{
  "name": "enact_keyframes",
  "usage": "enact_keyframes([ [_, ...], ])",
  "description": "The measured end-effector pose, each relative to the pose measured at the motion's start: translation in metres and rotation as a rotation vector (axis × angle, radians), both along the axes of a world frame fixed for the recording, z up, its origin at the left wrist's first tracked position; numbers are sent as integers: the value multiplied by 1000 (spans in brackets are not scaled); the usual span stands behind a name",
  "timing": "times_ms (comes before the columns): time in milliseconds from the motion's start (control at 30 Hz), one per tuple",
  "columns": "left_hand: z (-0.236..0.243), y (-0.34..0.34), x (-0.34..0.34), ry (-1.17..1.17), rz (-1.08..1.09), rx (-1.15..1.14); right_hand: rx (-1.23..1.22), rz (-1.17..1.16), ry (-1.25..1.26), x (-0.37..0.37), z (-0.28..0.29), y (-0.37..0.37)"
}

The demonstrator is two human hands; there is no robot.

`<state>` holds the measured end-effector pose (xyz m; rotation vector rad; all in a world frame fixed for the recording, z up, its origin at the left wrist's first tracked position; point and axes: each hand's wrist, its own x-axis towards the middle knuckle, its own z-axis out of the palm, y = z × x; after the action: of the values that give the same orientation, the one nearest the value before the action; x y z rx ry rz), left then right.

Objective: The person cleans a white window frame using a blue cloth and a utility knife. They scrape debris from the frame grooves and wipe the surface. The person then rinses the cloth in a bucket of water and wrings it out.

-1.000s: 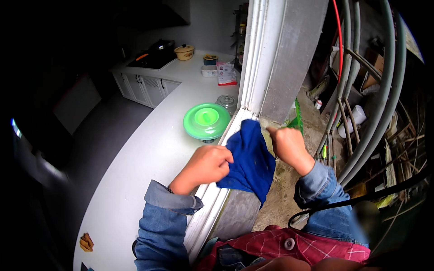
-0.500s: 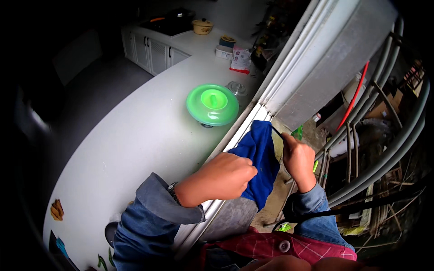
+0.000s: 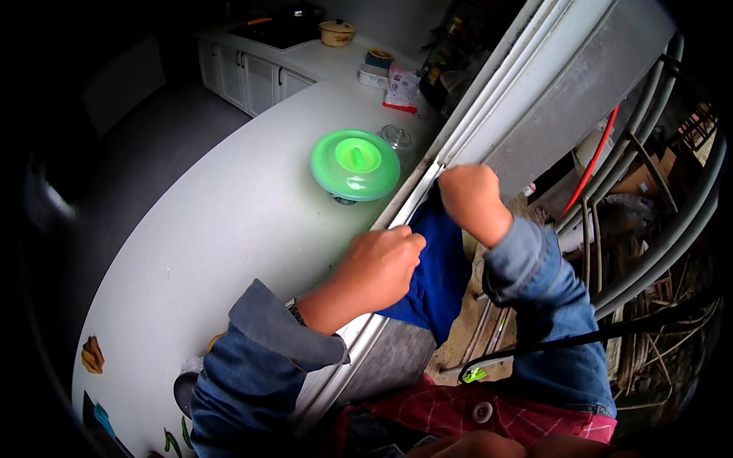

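Note:
My left hand (image 3: 370, 271) is closed on a blue cloth (image 3: 443, 282) draped over the white window track (image 3: 359, 351). My right hand (image 3: 469, 198) is closed at the top of the cloth, over the track near the foot of the upright frame (image 3: 519, 84). What its fingers hold is hidden. Just left of the track, a green lidded dish (image 3: 336, 172) sits on the white curved counter (image 3: 214, 229), with a clear glass lid (image 3: 397, 137) behind it.
A cooktop (image 3: 271, 30), yellow pot (image 3: 336, 34), containers (image 3: 373, 75) and a packet (image 3: 401, 88) stand at the back. Metal bars (image 3: 649, 267), a red hose (image 3: 592, 160) and clutter are outside on the right. Brown scraps (image 3: 92, 354) and green peppers (image 3: 172, 443) lie lower left.
My right hand has moved up and left to the top of the cloth; the thin dark stick seen in it earlier is now hidden. My left hand has risen slightly. The view has also tilted.

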<state>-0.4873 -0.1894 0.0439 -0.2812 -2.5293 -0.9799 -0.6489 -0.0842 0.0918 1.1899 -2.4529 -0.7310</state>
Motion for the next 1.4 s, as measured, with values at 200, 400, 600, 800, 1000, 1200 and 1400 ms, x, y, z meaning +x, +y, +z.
enact_keyframes([
  [200, 0, -9, -2, -75, 158, 16, 169, -52, -66, -13, -18, -51],
  [400, -4, -7, -4, -151, 201, -23, -48, -112, 48, -9, -56, -41],
  [600, 2, 0, -1, -84, 155, -81, -108, -104, 79, -11, -20, 10],
  [800, 19, 7, 14, 45, 24, -35, -309, 95, 386, 13, 21, 47],
  [1000, 20, 26, 22, 64, -364, -61, -549, 24, 184, 61, 1, 123],
  [1200, 8, 26, 20, -37, -510, -204, -823, 44, -30, 43, -46, 143],
  [1400, 8, 25, 23, -78, -516, -205, -850, 89, 10, 31, -56, 135],
])
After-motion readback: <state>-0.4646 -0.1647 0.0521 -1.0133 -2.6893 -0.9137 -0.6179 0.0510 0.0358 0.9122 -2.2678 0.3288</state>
